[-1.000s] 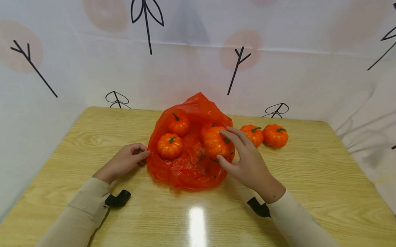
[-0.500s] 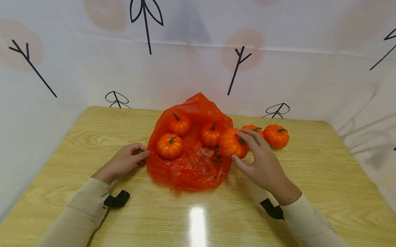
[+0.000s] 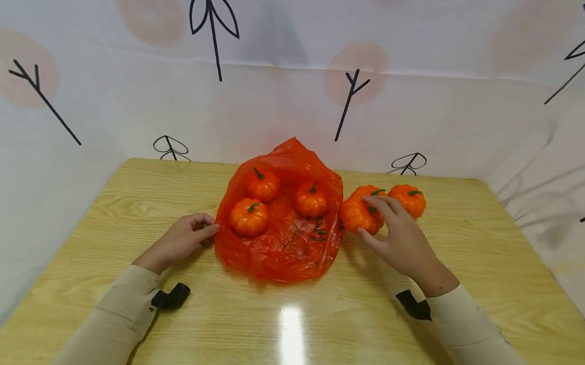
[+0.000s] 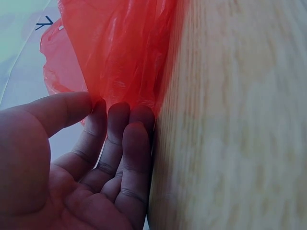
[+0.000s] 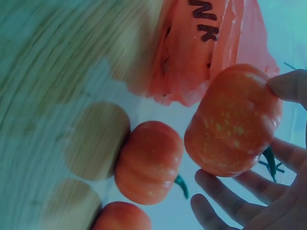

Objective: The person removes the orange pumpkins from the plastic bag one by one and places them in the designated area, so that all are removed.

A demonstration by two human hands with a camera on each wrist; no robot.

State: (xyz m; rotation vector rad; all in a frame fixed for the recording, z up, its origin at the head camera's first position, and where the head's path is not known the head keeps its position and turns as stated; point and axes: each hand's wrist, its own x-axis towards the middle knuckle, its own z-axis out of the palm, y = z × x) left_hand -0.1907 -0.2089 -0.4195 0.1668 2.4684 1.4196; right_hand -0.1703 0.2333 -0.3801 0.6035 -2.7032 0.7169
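My right hand (image 3: 406,246) grips a small orange pumpkin (image 3: 358,215) with a green stem, thumb on one side and fingers on the other. In the right wrist view this pumpkin (image 5: 235,122) is off the table, just right of the red plastic bag (image 3: 274,258). The bag lies with its mouth toward me. Inside it sit three more pumpkins: one at the back left (image 3: 263,186), one at the front left (image 3: 248,218) and one at the right (image 3: 311,201). My left hand (image 3: 182,242) pinches the bag's left edge (image 4: 98,91) between thumb and index finger.
Two other pumpkins stand on the wooden table (image 3: 207,331) behind and right of the held one. The right one (image 3: 408,200) shows well; the nearer one (image 5: 151,163) is partly covered in the head view. A patterned white cloth (image 3: 276,111) hangs behind the table.
My right hand has carried the pumpkin to the right, from over the bag to just outside its right edge. The left hand has stayed on the bag's edge.
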